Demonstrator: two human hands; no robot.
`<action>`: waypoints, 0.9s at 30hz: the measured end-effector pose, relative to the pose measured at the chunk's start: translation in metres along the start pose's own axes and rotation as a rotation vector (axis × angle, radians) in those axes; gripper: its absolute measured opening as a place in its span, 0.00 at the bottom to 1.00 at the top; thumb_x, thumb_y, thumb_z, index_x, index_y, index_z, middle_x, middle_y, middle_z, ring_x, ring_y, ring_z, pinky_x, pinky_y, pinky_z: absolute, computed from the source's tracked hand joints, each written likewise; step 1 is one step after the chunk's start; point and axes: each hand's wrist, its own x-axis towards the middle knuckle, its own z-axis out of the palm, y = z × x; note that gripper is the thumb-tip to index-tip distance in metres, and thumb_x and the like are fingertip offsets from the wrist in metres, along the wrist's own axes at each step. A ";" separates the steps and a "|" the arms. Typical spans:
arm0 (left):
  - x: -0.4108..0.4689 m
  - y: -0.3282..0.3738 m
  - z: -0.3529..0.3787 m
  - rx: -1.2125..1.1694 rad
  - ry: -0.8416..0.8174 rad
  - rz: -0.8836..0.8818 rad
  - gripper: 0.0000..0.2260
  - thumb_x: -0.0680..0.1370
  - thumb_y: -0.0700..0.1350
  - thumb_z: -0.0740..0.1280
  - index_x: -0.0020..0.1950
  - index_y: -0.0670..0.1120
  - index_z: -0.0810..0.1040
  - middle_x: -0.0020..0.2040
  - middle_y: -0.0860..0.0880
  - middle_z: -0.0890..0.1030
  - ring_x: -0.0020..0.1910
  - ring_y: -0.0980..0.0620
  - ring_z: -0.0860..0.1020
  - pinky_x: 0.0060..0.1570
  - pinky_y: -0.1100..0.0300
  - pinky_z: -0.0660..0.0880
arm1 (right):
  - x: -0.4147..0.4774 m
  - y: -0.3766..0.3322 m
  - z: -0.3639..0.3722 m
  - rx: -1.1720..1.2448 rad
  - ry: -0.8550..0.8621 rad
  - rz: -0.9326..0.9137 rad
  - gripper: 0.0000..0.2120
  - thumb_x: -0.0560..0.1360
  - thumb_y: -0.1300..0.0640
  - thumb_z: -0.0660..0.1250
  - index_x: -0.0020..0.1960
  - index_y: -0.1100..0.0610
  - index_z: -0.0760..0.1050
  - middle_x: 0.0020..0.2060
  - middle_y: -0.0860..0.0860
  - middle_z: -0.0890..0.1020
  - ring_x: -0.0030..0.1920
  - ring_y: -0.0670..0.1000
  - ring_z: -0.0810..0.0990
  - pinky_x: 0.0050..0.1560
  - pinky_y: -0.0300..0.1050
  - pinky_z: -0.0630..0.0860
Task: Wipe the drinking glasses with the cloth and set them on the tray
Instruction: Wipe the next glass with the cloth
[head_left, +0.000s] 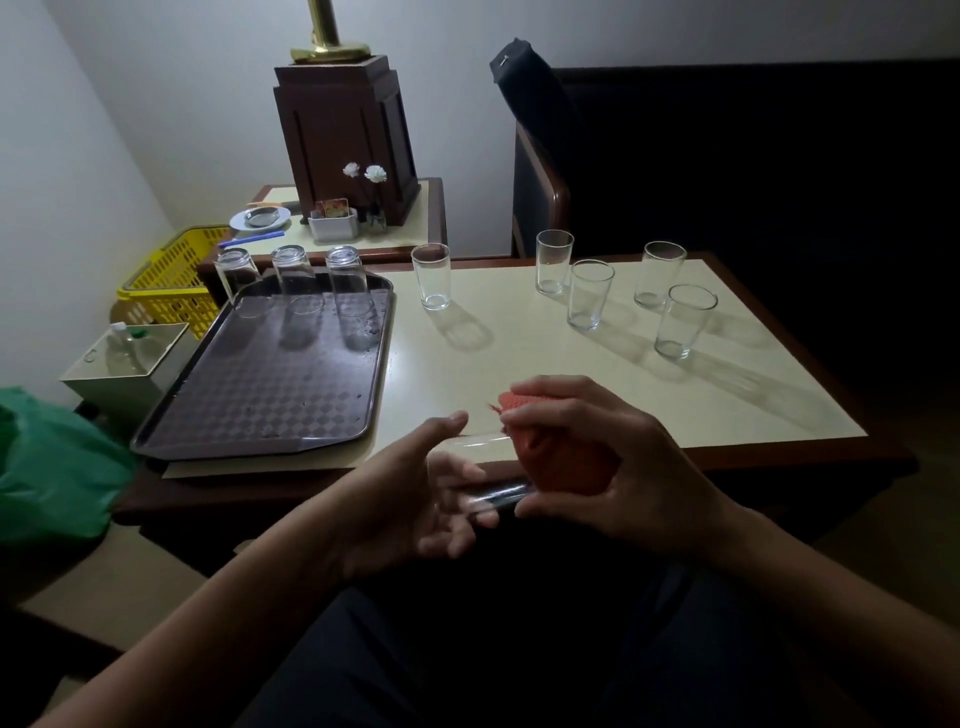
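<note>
Orange cloth in right hand | covers glass end | left hand blurred

room: pretty dim, brightest on the tabletop | walls: plain, pale, corner at back left | floor: beige-ish | table: cream top, dark wood edge | side table: just behind it, same look, carries a dark wooden lamp base with a brass stem | armchair: dark, wooden arm, back right
</note>
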 end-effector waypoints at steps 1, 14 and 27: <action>-0.001 0.000 0.001 0.103 0.011 0.084 0.22 0.77 0.59 0.69 0.55 0.41 0.75 0.46 0.29 0.78 0.28 0.43 0.79 0.24 0.60 0.74 | 0.000 -0.001 0.001 0.136 0.024 0.124 0.30 0.69 0.54 0.85 0.69 0.51 0.80 0.67 0.50 0.82 0.68 0.50 0.81 0.65 0.46 0.80; 0.004 -0.005 0.007 0.106 0.113 0.374 0.20 0.75 0.45 0.75 0.63 0.42 0.74 0.50 0.39 0.82 0.34 0.44 0.78 0.35 0.58 0.79 | 0.002 0.001 0.003 0.387 -0.052 0.389 0.29 0.72 0.53 0.82 0.71 0.45 0.79 0.67 0.48 0.81 0.67 0.53 0.83 0.65 0.57 0.81; 0.001 -0.005 0.000 0.452 0.142 0.572 0.19 0.74 0.49 0.73 0.63 0.46 0.76 0.59 0.37 0.79 0.45 0.40 0.82 0.41 0.56 0.80 | 0.005 -0.004 0.007 0.854 -0.016 0.653 0.28 0.69 0.62 0.82 0.67 0.50 0.82 0.66 0.60 0.80 0.63 0.66 0.83 0.63 0.71 0.80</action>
